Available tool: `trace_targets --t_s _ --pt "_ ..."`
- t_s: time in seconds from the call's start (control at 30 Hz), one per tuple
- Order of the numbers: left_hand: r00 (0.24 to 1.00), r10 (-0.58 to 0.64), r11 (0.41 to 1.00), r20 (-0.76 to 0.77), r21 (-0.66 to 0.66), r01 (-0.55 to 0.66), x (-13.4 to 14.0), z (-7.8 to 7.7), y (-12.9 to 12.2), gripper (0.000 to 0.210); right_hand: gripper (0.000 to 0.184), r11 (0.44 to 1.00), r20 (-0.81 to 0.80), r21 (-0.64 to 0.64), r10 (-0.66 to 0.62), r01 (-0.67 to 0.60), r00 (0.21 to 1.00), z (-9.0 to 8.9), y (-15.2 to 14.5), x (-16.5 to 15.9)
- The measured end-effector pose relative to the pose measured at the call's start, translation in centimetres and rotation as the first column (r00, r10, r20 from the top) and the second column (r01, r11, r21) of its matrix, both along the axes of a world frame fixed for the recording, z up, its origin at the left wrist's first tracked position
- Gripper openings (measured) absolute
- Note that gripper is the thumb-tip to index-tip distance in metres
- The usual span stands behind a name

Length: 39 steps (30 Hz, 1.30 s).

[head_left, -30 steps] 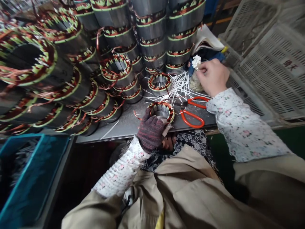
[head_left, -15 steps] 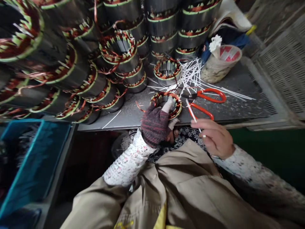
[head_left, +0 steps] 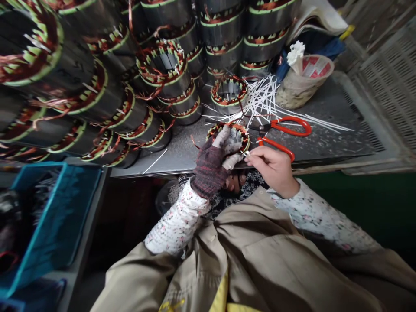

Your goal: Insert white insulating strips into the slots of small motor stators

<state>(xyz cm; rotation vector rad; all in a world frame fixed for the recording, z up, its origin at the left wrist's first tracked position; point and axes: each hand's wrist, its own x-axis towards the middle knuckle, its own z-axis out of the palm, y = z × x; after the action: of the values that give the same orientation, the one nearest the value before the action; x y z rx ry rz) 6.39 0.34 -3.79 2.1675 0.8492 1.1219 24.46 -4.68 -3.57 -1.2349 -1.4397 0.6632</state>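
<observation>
My left hand (head_left: 214,162), in a dark striped fingerless glove, grips the near motor stator (head_left: 246,138) at the front of the bench. Its taped fingers reach over and into the ring, and the thumb lies along the near rim. My right hand (head_left: 274,167) is bare and pinches a short white stick (head_left: 247,153) against the right side of that stator's rim. Red-handled scissors (head_left: 292,123) lie open just beyond my right hand, their blades partly hidden. Behind the near stator stands another stator (head_left: 229,97) with copper windings.
Stacked stators (head_left: 165,78) fill the left and back of the bench. Loose white sticks (head_left: 261,97) lie in a pile beside a tilted tub (head_left: 305,82) holding a white bundle. A blue crate (head_left: 58,216) is at lower left, a grey slatted crate (head_left: 386,82) at right.
My right hand has moved left and forward, bringing the white stick to the stator's rim. The left hand's fingers have shifted and spread on the stator.
</observation>
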Motion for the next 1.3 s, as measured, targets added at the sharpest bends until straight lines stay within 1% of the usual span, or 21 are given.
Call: trace_targets --t_s 0.03,0.07,0.13,0.17,0.23,0.3,0.4,0.47,0.57,0.63,0.8,0.9,1.03,1.1,1.23,1.3 --pt "1.000 -0.007 1.000 0.013 -0.021 0.007 0.0 0.1 0.0 0.050 0.023 0.999 -0.016 -0.035 -0.024 0.024 1.000 0.1 0.0 -0.2" --pt "1.000 0.002 1.000 -0.007 -0.007 -0.002 0.0 0.3 0.1 0.041 0.023 0.997 -0.022 -0.063 -0.037 0.035 0.999 0.3 -0.2 -0.2" --pt "0.997 0.037 0.996 -0.073 0.079 -0.031 -0.1 0.7 0.3 0.026 0.026 0.996 -0.006 -0.085 -0.029 0.029 1.000 0.8 -0.6 -0.1" --pt "0.995 0.046 0.992 -0.091 0.121 -0.035 -0.1 0.9 0.3 0.022 0.028 0.997 0.015 -0.077 -0.013 0.014 1.000 1.1 -0.8 0.0" --pt "0.994 0.043 0.986 -0.099 0.162 -0.027 -0.2 1.1 0.4 0.022 0.030 0.999 0.081 -0.045 0.024 -0.020 0.996 1.7 -1.0 0.0" --pt "0.993 0.044 0.985 -0.109 0.171 -0.025 -0.3 1.0 0.4 0.022 0.030 0.999 0.173 -0.017 0.030 -0.028 0.984 1.9 -0.9 -0.1" --pt "0.992 0.044 0.981 -0.117 0.191 -0.021 -0.3 0.7 0.5 0.022 0.027 0.999 0.316 0.015 -0.036 0.033 0.948 1.4 -0.2 -0.4" --pt "0.994 0.027 0.978 -0.106 0.207 -0.005 -0.4 0.5 0.5 0.021 0.025 0.995 0.364 0.057 -0.097 0.082 0.926 0.9 0.3 -0.5" --pt "0.993 0.006 0.976 -0.114 0.216 0.019 -0.5 0.2 0.6 0.022 0.025 0.983 0.356 0.148 -0.155 0.108 0.922 0.8 0.6 -0.4" --pt "0.993 0.007 0.975 -0.118 0.221 0.019 -0.6 0.1 0.7 0.022 0.026 0.979 0.352 0.176 -0.155 0.097 0.923 1.0 0.5 -0.3" --pt "0.994 0.013 0.976 -0.113 0.218 0.012 -0.6 0.1 0.7 0.023 0.017 0.991 0.363 0.124 -0.085 0.043 0.928 1.1 -0.2 0.2" --pt "0.995 0.011 0.968 -0.102 0.249 0.015 -0.6 0.2 0.7 0.024 0.020 0.992 0.339 0.127 -0.055 0.012 0.939 1.4 -0.9 0.2" --pt "0.996 0.020 0.958 -0.085 0.288 0.005 -0.5 0.4 0.6 0.023 0.022 0.990 0.360 0.143 -0.034 -0.019 0.932 1.9 -1.2 -0.3" --pt "0.995 0.026 0.955 -0.100 0.295 0.005 -0.6 0.4 0.7 0.024 0.022 0.990 0.371 0.139 -0.058 0.006 0.927 1.6 -0.6 -0.4" --pt "0.984 0.032 0.954 -0.178 0.299 0.023 -0.7 0.1 0.8 0.024 0.020 0.992 0.347 0.102 -0.105 0.074 0.932 0.6 0.8 -0.4" --pt "0.981 0.021 0.959 -0.192 0.280 0.035 -0.9 0.0 0.9 0.025 0.020 0.992 0.343 0.079 -0.117 0.095 0.932 0.7 1.0 -0.5"
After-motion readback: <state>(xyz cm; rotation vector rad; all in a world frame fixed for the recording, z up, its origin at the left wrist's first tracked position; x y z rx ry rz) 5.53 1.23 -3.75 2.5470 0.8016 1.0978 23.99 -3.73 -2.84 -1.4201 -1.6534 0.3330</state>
